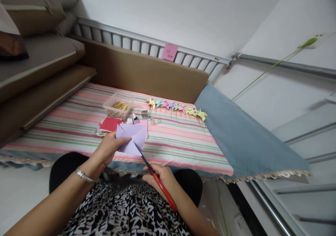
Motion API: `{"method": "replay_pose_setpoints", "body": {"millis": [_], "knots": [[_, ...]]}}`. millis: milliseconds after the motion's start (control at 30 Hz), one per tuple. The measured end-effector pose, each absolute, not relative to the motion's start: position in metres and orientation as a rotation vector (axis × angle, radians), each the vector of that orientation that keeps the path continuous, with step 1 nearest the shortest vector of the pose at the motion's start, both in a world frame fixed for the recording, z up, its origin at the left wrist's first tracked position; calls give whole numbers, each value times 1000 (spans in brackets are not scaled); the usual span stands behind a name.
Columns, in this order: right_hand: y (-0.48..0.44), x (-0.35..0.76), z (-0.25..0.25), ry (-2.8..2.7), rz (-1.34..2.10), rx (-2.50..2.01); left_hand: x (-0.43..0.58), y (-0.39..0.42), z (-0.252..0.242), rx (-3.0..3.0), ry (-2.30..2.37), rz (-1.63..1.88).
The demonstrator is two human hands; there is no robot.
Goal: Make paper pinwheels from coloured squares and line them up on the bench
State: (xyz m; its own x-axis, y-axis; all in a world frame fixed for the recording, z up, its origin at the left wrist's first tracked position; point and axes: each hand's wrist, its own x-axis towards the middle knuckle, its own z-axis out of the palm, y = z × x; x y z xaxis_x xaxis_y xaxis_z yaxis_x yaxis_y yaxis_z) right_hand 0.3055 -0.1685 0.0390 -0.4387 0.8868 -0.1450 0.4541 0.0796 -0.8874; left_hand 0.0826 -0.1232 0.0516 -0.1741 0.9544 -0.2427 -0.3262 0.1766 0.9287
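My left hand (109, 148) pinches a folded lilac paper sheet (131, 138) above the edge of the striped cloth (173, 138). In my right hand (160, 176) are red-handled scissors (153, 173), fingers closed round the handles. The scissor blades point up and left, and their tip touches the lower right edge of the lilac paper. A silver bracelet sits on my left wrist.
A clear plastic box of thin sticks (118, 106) stands behind a stack of coloured paper with red on top (109, 124). A row of paper pinwheels (178, 108) lies further back. A blue quilt (241, 138) covers the right side. A pink note (169, 51) hangs on the rail.
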Motion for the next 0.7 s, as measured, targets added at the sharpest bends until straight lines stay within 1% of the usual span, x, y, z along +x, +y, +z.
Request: {"method": "replay_pose_setpoints", "body": {"millis": [233,367,533,600,700], "knots": [[-172,317,36,-2088,1247,-1362,66,-116,49,745,1267,1312],[-176,338,31,-2053,1334,-1404,53,-111,52,812,1302,1169],[-172,356,36,-2115,1236,-1292,54,-111,58,874,1324,1056],[-164,353,38,-2041,1209,-1304,60,-113,59,900,1311,1014],[-146,338,40,-1767,1201,-1320,75,-118,58,988,1237,880]]}}
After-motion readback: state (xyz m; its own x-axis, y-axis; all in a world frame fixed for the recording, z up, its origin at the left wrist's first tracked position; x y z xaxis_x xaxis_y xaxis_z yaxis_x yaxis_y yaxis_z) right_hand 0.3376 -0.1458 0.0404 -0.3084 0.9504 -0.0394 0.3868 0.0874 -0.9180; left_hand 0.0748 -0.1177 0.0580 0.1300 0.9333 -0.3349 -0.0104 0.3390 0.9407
